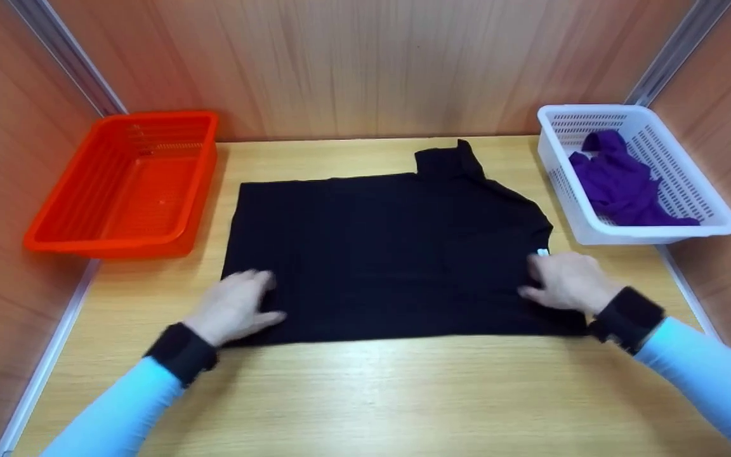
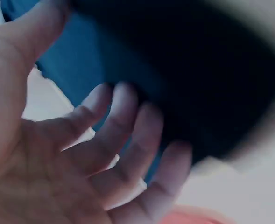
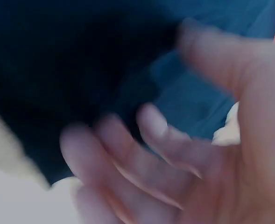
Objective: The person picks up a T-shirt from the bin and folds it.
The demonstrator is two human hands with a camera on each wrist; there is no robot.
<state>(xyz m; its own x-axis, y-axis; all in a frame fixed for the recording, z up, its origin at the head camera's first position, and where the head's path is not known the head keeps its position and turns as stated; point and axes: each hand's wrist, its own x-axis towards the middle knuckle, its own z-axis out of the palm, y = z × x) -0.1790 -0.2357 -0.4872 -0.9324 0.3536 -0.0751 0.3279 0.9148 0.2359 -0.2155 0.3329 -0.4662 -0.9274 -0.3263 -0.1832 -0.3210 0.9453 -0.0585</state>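
A black T-shirt [image 1: 365, 260] lies spread flat on the table, a sleeve sticking out at its upper right and a small white label [image 1: 542, 252] at its right side. My left hand [image 1: 235, 308] is over the shirt's lower left corner, thumb apart from the fingers. At the shirt's right end, just below the label, is my right hand [image 1: 568, 281]. In the left wrist view the fingers [image 2: 149, 121] are loosely bent over the dark cloth, nothing between them and the thumb. The right wrist view, blurred, has similarly relaxed fingers [image 3: 114, 140] over the cloth.
On the left stands an orange plastic basket [image 1: 204, 184] with nothing seen inside. A white basket [image 1: 657, 235] at the right holds a crumpled purple cloth [image 1: 619, 181]. Wood-grain panels [image 1: 365, 70] wall the wooden table [image 1: 365, 400] at the back and both sides.
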